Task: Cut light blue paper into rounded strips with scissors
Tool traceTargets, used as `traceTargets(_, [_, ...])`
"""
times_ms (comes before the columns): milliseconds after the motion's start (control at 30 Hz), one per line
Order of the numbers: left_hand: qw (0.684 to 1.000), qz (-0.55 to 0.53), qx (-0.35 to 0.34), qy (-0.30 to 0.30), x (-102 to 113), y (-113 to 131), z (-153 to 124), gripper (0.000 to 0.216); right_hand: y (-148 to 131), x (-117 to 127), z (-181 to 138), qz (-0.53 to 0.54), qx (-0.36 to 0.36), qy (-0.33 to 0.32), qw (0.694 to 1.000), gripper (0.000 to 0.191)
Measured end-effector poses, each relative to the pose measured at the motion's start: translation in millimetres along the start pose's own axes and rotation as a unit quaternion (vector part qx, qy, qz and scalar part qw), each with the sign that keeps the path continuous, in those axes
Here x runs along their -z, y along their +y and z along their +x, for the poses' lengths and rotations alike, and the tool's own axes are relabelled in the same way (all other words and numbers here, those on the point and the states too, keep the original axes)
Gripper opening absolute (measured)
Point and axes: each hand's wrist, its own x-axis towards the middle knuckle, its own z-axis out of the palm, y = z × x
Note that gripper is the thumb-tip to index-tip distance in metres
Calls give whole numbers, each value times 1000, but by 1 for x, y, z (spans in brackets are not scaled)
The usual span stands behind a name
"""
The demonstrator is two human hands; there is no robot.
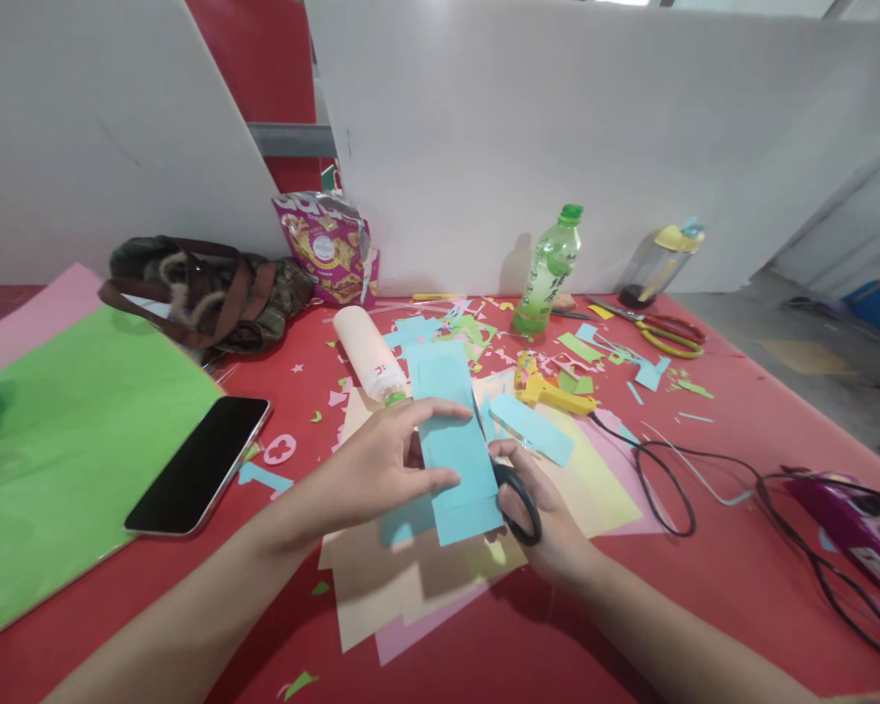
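My left hand (381, 460) pinches a long strip of light blue paper (455, 440) from its left edge, thumb under and fingers over it. My right hand (539, 513) grips black-handled scissors (517, 494), fingers through the loops, with the blades hidden behind the blue strip. Both hands hover over a stack of cream, yellow and pink paper sheets (396, 587) on the red table (704, 587). A white glue bottle (371, 354) lies just beyond my left hand.
A black phone (199, 462) rests on a green sheet (66, 440) at left. A yellow glue gun (550, 389) with black cable (667, 479), a green drink bottle (550, 269), red-yellow scissors (664, 330), a snack bag (330, 244), a dark bag (198, 288) and paper scraps lie behind.
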Motion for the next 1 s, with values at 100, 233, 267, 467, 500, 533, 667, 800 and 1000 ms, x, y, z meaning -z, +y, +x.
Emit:
traceTargets(100, [1000, -21, 2, -7, 0, 2, 0, 43, -1, 0, 0, -2, 1, -1, 1000, 40])
traceTargets(233, [1000, -11, -2, -5, 1, 4, 0, 42, -1, -1, 0, 3, -3, -1, 1000, 40])
traceTargets(267, [1000, -7, -3, -3, 2, 5, 0, 42, -1, -1, 0, 5, -3, -2, 1000, 41])
traceTargets(467, [1000, -25, 0, -18, 2, 5, 1, 42, -1, -2, 1, 10, -3, -5, 1000, 42])
traceTargets(500, [999, -31, 1, -19, 2, 4, 1, 42, -1, -1, 1, 10, -3, -6, 1000, 42])
traceTargets(533, [999, -37, 2, -20, 2, 4, 1, 43, 0, -1, 1, 12, -2, -8, 1000, 41])
traceTargets(667, [999, -39, 12, -21, 3, 3, 1, 44, 1, 1, 1, 16, 2, -23, 1000, 39])
traceTargets(800, [997, -67, 21, -39, 5, 4, 1, 43, 1, 2, 1, 11, -1, -15, 1000, 40])
traceTargets(1000, [997, -56, 13, -47, 8, 8, -1, 43, 0, 0, 1, 9, -8, -5, 1000, 43])
